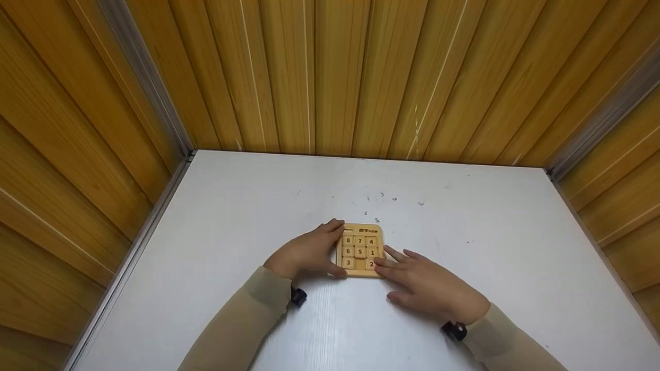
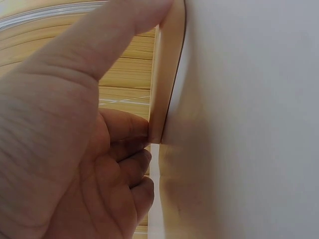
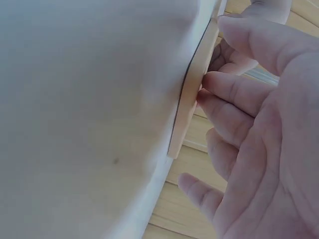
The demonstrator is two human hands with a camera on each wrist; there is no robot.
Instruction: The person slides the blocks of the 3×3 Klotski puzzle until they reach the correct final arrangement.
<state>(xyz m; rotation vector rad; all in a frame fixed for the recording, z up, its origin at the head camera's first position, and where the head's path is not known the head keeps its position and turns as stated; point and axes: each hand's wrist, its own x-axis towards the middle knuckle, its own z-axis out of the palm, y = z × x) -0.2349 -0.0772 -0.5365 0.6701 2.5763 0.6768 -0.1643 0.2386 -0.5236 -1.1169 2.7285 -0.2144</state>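
Observation:
A wooden number sliding puzzle (image 1: 360, 274) lies flat on the white table. Its tiles read 8, 7, 4 in the top row and 6, 5, 1 in the middle. The bottom row has 3 at left, a gap, then the 2 tile (image 1: 370, 264) at right. My left hand (image 1: 309, 252) holds the frame's left side, thumb at the lower corner and fingers at the upper one. Fingertips of my right hand (image 1: 430, 283) touch the 2 tile and the right edge, its fingers fairly straight. In both wrist views only the puzzle's side edge (image 2: 167, 74) shows.
The white table (image 1: 247, 196) has small dark marks (image 1: 394, 199) beyond the puzzle. Yellow wood-look panels (image 1: 335, 77) wall in the back and both sides, with grey metal strips (image 1: 149, 72) at the corners. Each wrist wears a dark band with a small black device (image 1: 454, 331).

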